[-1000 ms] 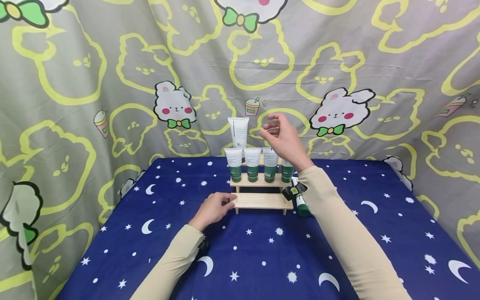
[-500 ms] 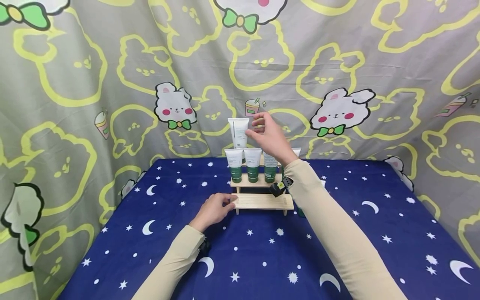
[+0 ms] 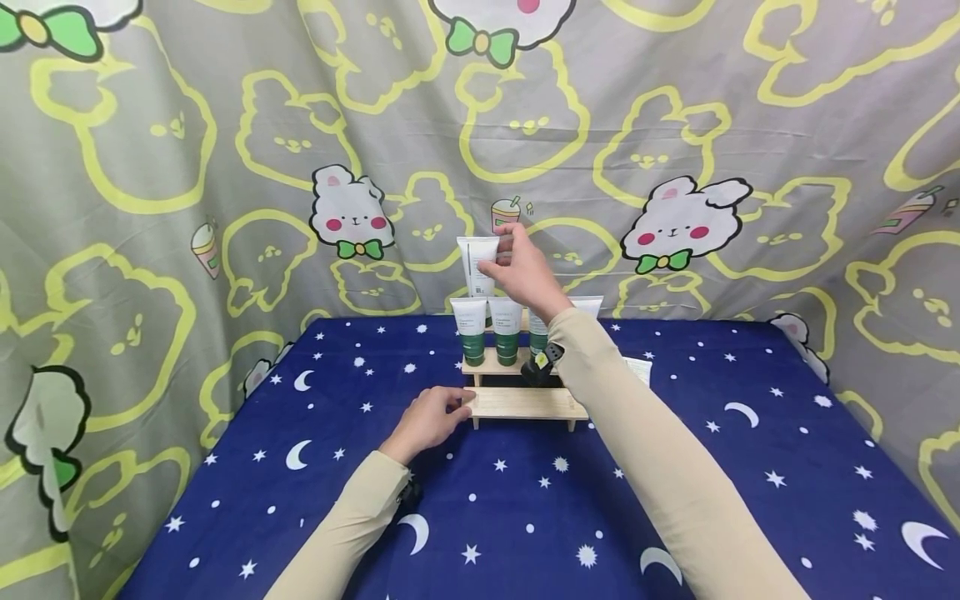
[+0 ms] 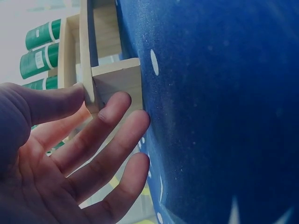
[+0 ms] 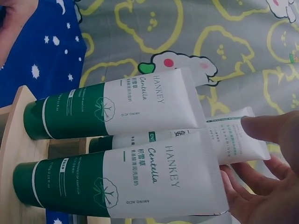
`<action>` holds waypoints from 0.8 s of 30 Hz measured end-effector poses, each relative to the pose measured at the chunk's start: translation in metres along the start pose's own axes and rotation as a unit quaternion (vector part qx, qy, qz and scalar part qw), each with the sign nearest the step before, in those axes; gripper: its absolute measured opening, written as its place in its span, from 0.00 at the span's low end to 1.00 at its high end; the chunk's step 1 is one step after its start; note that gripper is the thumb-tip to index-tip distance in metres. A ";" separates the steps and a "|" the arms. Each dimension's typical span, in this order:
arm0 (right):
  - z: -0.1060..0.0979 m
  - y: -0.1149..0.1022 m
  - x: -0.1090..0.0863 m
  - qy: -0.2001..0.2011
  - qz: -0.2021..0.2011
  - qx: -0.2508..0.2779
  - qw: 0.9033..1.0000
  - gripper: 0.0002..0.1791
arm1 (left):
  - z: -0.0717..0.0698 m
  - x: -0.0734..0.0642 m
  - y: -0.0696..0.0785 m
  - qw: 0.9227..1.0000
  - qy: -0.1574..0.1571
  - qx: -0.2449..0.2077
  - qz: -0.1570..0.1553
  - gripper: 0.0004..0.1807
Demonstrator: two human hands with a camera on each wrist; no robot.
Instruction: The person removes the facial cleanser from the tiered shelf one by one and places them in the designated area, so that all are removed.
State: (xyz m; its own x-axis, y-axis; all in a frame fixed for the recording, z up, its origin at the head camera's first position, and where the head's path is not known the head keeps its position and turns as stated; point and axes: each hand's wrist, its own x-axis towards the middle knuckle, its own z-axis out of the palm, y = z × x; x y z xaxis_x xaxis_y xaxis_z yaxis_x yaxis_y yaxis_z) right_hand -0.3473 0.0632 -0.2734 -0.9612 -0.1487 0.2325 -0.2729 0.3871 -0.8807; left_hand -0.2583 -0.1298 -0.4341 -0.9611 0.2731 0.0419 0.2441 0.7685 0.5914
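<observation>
Since the earlier frame, your right hand [image 3: 527,275] shifts left, so its thumb now overlaps the front of the back tube [image 3: 469,265], while your left hand [image 3: 426,421] keeps its place. That tube stands upright near the centre of the frame, behind the row of tubes [image 3: 470,320]. Seen from your right wrist, its pale end lies between your thumb and curled fingers, lightly pinched by the look of it; how firm the hold is, you cannot tell from these views.

Your left hand, left of centre, grips the left end of the lowest board of the wooden rack [image 3: 525,402], thumb against the edge. That rack stands on the tabletop [image 3: 465,471], and the row on its middle board is partly hidden by your right wrist. A white object [image 3: 639,369] shows just right of your sleeve [image 3: 645,417], mostly covered.

Judging by this, the step in hand is taking hold of the back tube while you steady the rack. What the next move calls for is a secure pinch near the tube's top, with wrist and sleeve clear of the front tubes.
</observation>
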 end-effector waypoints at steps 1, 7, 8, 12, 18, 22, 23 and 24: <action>0.001 0.001 0.001 -0.001 0.003 -0.001 1.000 0.33 | 0.000 0.000 0.000 1.000 0.000 0.000 0.001 0.15; 0.003 0.005 0.002 -0.012 0.020 -0.039 0.999 0.28 | 0.000 0.000 0.000 1.000 -0.001 0.004 0.001 0.15; 0.004 0.006 0.002 -0.013 0.021 -0.047 0.999 0.26 | 0.000 0.000 0.000 1.000 0.000 0.005 0.002 0.15; 0.005 0.006 0.003 -0.012 0.020 -0.067 0.997 0.22 | 0.000 0.000 0.001 1.000 0.003 0.005 0.003 0.15; 0.006 0.004 0.003 -0.009 0.018 -0.071 0.997 0.19 | 0.000 0.000 0.000 1.000 0.004 0.005 0.003 0.15; 0.006 0.004 0.002 -0.011 0.015 -0.066 0.998 0.17 | 0.000 0.000 0.000 1.000 0.005 0.007 0.001 0.15; 0.007 0.004 0.002 -0.011 0.015 -0.065 0.998 0.17 | 0.000 0.000 0.000 1.000 0.005 0.007 0.000 0.15; 0.007 0.004 0.002 -0.011 0.014 -0.064 0.998 0.17 | 0.000 0.000 0.000 1.000 0.004 0.007 -0.001 0.15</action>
State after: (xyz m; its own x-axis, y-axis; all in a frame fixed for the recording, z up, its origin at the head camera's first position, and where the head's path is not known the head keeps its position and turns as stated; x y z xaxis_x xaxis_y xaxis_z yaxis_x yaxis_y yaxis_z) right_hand -0.3498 0.0586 -0.2795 -0.9678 -0.1554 0.1980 -0.2501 0.5050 -0.8261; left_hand -0.2586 -0.1297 -0.4346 -0.9627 0.2664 0.0477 0.2439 0.7773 0.5800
